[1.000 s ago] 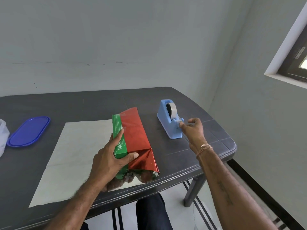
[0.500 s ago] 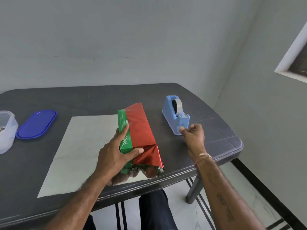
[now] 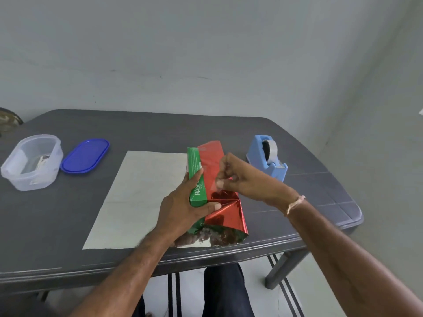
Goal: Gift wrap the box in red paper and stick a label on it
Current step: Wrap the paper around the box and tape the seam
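Box [image 3: 196, 177] of green card lay lengthwise near the front edge of the dark grey table [image 3: 320, 195], partly covered by the red paper [image 3: 225, 212] - a shiny red flap was folded over the right part of its top, while the green left side with its white lettering was bare. We clamped the box with our left hand [image 3: 183, 209]: the fingers lay along the green side and the thumb pressed across onto the edge of the red flap. Our right hand [image 3: 240, 177] hovered just above the flap with its fingers curled, pinching a strip of clear tape [image 3: 214, 183] that hung down toward the paper; we could not tell whether the strip already touched the red surface. The two hands were close together over the box, not touching each other. At the near end the paper stood open, its mirror-like inside showing blurred reflections. The rest of the sheet spread pale side up to the left of the box. A light blue tape dispenser [image 3: 267, 161] stood to the right, apart from the box. Far to the left sat a clear plastic container [image 3: 32, 161], and just beside it a blue lid [image 3: 85, 155] lay flat - a thin thread bracelet [image 3: 295, 203] circled our right wrist
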Demonstrator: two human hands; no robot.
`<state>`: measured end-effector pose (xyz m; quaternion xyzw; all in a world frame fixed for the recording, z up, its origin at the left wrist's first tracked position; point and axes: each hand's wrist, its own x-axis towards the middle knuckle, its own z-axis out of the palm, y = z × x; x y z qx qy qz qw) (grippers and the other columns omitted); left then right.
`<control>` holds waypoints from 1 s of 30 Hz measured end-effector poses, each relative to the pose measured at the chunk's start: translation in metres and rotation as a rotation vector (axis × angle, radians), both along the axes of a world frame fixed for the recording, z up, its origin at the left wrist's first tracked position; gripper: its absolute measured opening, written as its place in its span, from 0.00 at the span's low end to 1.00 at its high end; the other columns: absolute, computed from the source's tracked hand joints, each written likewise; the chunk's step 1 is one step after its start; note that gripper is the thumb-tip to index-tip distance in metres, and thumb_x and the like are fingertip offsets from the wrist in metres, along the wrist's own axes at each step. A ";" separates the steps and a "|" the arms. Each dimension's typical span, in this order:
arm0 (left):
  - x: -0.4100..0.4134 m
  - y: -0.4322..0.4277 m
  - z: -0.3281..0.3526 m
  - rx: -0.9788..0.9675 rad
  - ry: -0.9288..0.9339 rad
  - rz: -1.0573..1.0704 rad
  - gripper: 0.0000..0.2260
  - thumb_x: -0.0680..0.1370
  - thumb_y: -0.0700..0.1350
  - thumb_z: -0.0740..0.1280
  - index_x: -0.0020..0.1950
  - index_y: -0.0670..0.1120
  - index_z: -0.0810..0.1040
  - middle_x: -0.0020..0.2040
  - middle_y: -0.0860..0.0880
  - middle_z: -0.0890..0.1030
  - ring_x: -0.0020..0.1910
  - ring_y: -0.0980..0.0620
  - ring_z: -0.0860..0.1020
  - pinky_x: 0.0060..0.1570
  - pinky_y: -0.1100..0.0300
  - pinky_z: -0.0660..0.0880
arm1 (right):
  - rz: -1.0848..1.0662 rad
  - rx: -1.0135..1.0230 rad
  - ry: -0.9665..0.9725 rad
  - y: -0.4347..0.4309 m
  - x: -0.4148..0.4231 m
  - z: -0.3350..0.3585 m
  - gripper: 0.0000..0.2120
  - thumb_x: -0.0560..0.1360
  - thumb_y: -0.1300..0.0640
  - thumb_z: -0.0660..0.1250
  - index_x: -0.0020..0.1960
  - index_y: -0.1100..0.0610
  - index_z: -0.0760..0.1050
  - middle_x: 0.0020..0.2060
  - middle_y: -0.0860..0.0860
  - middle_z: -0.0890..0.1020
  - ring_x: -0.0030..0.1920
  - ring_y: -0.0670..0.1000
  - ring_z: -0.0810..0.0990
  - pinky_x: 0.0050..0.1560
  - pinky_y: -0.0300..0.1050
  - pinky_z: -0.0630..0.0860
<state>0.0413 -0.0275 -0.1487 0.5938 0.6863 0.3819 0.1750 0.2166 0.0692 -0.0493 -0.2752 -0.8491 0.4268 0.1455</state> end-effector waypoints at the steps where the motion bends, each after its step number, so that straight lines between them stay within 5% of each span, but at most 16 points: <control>1: 0.000 0.001 0.000 -0.005 0.010 0.009 0.47 0.67 0.75 0.67 0.81 0.67 0.50 0.82 0.59 0.58 0.72 0.52 0.74 0.67 0.55 0.74 | 0.036 0.022 -0.049 0.001 -0.005 0.003 0.10 0.81 0.64 0.68 0.53 0.60 0.65 0.45 0.55 0.83 0.46 0.46 0.83 0.51 0.42 0.80; 6: 0.001 0.002 -0.002 -0.016 0.009 0.026 0.47 0.67 0.74 0.67 0.82 0.65 0.52 0.81 0.56 0.62 0.71 0.51 0.75 0.67 0.55 0.74 | 0.124 0.161 -0.204 0.006 -0.024 0.007 0.11 0.81 0.61 0.68 0.51 0.52 0.65 0.47 0.58 0.81 0.46 0.48 0.79 0.49 0.37 0.78; 13: 0.001 0.004 -0.003 -0.001 0.006 0.035 0.48 0.66 0.76 0.66 0.82 0.63 0.54 0.79 0.55 0.67 0.69 0.51 0.77 0.67 0.52 0.76 | 0.187 0.310 -0.303 0.010 -0.037 0.005 0.11 0.80 0.59 0.69 0.55 0.56 0.66 0.49 0.60 0.79 0.52 0.61 0.80 0.53 0.60 0.80; 17: 0.001 0.004 -0.004 0.002 0.002 0.033 0.47 0.66 0.76 0.66 0.81 0.62 0.55 0.78 0.55 0.69 0.67 0.51 0.79 0.65 0.54 0.77 | 0.223 0.352 -0.373 0.009 -0.044 0.007 0.12 0.80 0.59 0.69 0.55 0.56 0.65 0.52 0.59 0.79 0.53 0.59 0.80 0.53 0.57 0.82; 23: 0.000 0.007 -0.007 0.009 0.006 0.032 0.47 0.66 0.76 0.65 0.81 0.61 0.57 0.77 0.56 0.70 0.67 0.52 0.79 0.65 0.54 0.77 | 0.237 0.408 -0.434 0.009 -0.051 0.008 0.12 0.80 0.58 0.69 0.54 0.54 0.64 0.48 0.51 0.77 0.45 0.47 0.77 0.42 0.35 0.73; 28: 0.000 0.007 -0.008 0.017 0.001 0.029 0.46 0.66 0.76 0.66 0.80 0.60 0.60 0.76 0.56 0.73 0.66 0.52 0.80 0.65 0.52 0.78 | 0.254 0.486 -0.486 0.004 -0.054 0.008 0.12 0.80 0.60 0.69 0.54 0.53 0.64 0.51 0.54 0.80 0.49 0.54 0.80 0.46 0.45 0.79; 30: 0.001 0.006 -0.007 0.022 -0.001 0.035 0.45 0.66 0.76 0.67 0.79 0.59 0.62 0.75 0.56 0.74 0.65 0.52 0.80 0.65 0.53 0.78 | 0.249 0.535 -0.510 0.001 -0.055 0.008 0.14 0.79 0.59 0.69 0.54 0.52 0.64 0.50 0.51 0.79 0.48 0.53 0.79 0.43 0.41 0.75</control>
